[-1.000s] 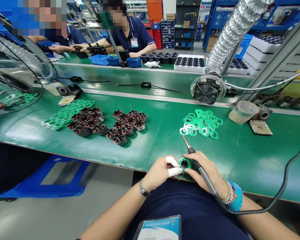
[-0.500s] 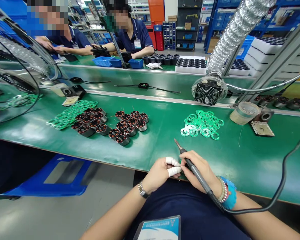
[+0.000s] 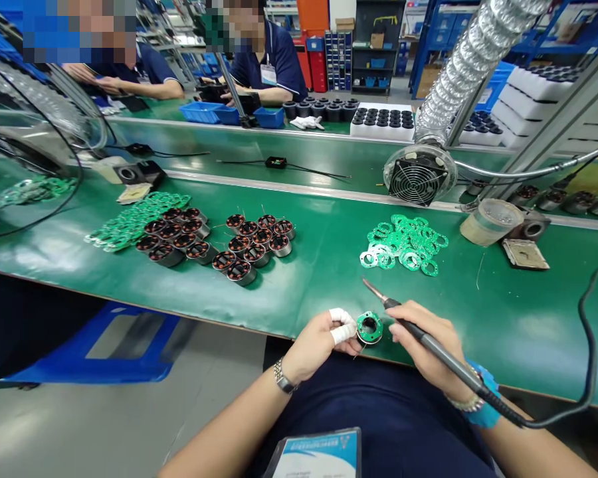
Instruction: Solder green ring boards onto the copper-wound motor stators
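Note:
Between the white-covered thumb and finger of my left hand (image 3: 329, 334) is a motor stator (image 3: 369, 328) with a green ring-shaped circuit board on top, held at the bench's front edge. A soldering iron (image 3: 431, 345) lies in the grip of my right hand (image 3: 428, 338), its tip pointing up and left, above the bench and apart from the stator. Farther off, a pile of loose green ring boards (image 3: 406, 244) lies on the bench. To the left stand two groups of wound stators (image 3: 254, 244), some with thin wires sticking up.
Overlapping green boards (image 3: 137, 222) lie left of the stators. A fume fan (image 3: 417, 180) with a silver duct stands at the back. Right of it are a cloudy tub (image 3: 491, 222) and a small tray (image 3: 525, 254). The iron's cable (image 3: 589, 345) loops at the right. Two people sit across the bench.
My right hand with the soldering iron has moved right, away from my left hand. The stator with its green board, hidden before, now shows in my left fingers.

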{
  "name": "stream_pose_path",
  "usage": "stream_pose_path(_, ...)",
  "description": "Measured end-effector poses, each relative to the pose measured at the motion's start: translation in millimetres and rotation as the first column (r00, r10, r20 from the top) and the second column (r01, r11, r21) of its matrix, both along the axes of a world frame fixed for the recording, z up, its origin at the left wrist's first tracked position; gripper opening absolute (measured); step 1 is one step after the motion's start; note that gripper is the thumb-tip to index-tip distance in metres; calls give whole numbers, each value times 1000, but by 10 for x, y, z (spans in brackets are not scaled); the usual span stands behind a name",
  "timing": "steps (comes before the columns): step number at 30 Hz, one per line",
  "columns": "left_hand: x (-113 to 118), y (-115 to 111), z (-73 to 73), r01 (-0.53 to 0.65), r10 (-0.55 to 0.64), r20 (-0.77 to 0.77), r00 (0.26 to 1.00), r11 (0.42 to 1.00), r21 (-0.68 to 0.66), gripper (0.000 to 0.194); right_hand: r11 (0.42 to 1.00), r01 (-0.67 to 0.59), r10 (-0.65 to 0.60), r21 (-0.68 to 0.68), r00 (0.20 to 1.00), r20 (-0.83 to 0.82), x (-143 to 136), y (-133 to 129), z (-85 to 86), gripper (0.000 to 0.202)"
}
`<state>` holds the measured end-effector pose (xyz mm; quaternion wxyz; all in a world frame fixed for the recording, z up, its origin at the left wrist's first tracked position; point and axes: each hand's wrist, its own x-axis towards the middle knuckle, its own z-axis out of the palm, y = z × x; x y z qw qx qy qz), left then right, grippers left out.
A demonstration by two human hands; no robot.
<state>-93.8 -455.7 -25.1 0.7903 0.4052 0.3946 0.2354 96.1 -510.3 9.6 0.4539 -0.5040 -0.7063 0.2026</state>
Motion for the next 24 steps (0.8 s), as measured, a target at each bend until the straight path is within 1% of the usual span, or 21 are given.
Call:
stream_pose_path(3, 4, 6, -11, -4, 4, -8, 1000, 1000, -2, 29, 998, -56, 57, 22, 998, -38, 89, -57, 65, 24)
stream_pose_path(8, 7, 5, -22, 1, -1, -3, 1000, 1000, 1, 28, 989, -99, 91, -114, 993, -76, 153, -81, 101, 16)
stream_pose_path(10, 5, 5, -25, -1, 1, -5, 1000, 1000, 3, 28, 985, -104, 95, -136, 993, -76, 162, -77, 92, 15)
stream_pose_path(17, 5, 4, -36, -8, 8, -2, 1000, 1000, 2, 27, 983, -126, 118, -132, 991, -71, 160, -60, 95, 15)
stream_pose_path(24, 11, 2, -16, -11, 12, -14, 1000, 1000, 15, 26, 986, -128, 122, -104, 991, -55, 164, -50, 118, 16)
